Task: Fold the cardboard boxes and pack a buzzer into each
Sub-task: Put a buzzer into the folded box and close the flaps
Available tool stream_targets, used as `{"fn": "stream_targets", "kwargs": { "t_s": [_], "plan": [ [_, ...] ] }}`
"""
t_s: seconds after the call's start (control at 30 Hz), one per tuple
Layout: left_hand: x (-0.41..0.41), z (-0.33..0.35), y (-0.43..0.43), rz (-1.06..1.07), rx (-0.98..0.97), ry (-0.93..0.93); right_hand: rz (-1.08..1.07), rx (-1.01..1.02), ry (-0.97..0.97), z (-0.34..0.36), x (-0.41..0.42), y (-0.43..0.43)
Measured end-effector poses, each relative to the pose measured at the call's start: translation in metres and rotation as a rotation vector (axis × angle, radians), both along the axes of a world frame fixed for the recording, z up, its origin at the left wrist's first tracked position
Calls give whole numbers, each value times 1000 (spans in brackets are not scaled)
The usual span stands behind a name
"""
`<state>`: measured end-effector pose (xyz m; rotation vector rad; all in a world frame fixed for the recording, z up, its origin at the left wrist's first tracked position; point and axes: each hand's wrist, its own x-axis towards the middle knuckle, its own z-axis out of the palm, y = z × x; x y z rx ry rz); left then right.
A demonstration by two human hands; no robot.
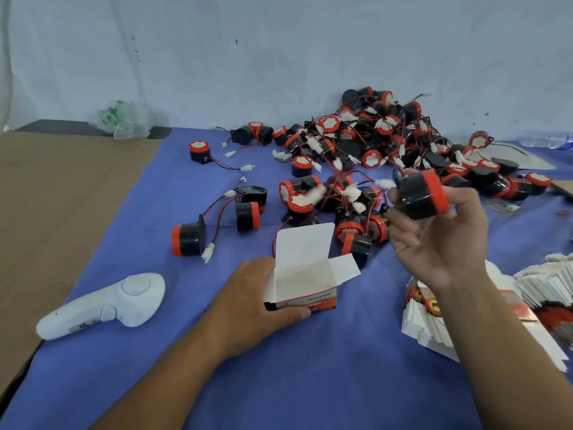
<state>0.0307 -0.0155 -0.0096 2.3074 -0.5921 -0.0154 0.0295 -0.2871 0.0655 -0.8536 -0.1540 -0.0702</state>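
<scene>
— Hands: what are you observing?
— I am seeing the left hand [263, 302] gripping the opened cardboard box [305, 274], which is standing on the blue cloth [310, 367] with its top flaps up. The right hand [440, 240] is holding one black-and-red buzzer [423, 193] in curled fingers, above and right of the box.
— Other stock?
— A buzzer pile [372, 135] is lying behind; flat boxes [434, 330] are sitting beneath the right wrist

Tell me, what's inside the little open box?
Only bare white inner walls show inside the cardboard box, nothing else. Its front wall hides the bottom.
</scene>
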Motion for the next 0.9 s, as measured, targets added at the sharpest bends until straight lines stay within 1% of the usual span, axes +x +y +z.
{"fn": "stream_targets", "kwargs": {
  "t_s": [0.07, 0.13, 0.2, 0.23, 0.3, 0.37, 0.43, 0.47, 0.5, 0.53, 0.6, 0.67, 0.73, 0.8, 0.9],
  "plan": [
    [0, 0, 0, -9, 10, 1, 49, -5, -25, -1, -1, 3],
    [0, -1, 0, -12, 14, -5, 87, -58, -25, -3, -2, 7],
    [1, 0, -1, -15, 11, -15, 69, -210, -41, -8, -1, 12],
    [0, 0, -1, -15, 3, -20, 26, -310, -76, -11, -2, 15],
    [0, 2, -1, -24, -20, -30, -57, -582, -237, -12, -5, 26],
    [1, 3, -2, -28, -47, -40, -79, -970, -465, -19, -11, 38],
    [2, 4, -1, -37, -98, -50, -176, -1375, -673, -29, -12, 48],
    [2, 3, -1, -30, -122, -43, -214, -1518, -716, -32, -13, 51],
    [2, 3, 0, -14, -140, -31, -210, -1599, -713, -33, -14, 52],
    [2, 3, 1, 0, -159, -22, -171, -1623, -682, -33, -15, 52],
    [1, 3, 2, -1, -185, -33, -63, -1585, -589, -33, -19, 49],
    [0, 6, 2, -15, -181, -54, 0, -1600, -516, -32, -21, 48],
    [-1, 7, 1, -28, -194, -59, 16, -1642, -488, -30, -21, 49],
    [0, 6, 1, -30, -194, -49, 22, -1635, -483, -28, -22, 53],
    [0, 3, 0, -16, -138, -52, -47, -1692, -463, -26, -27, 65]
  ]
}}
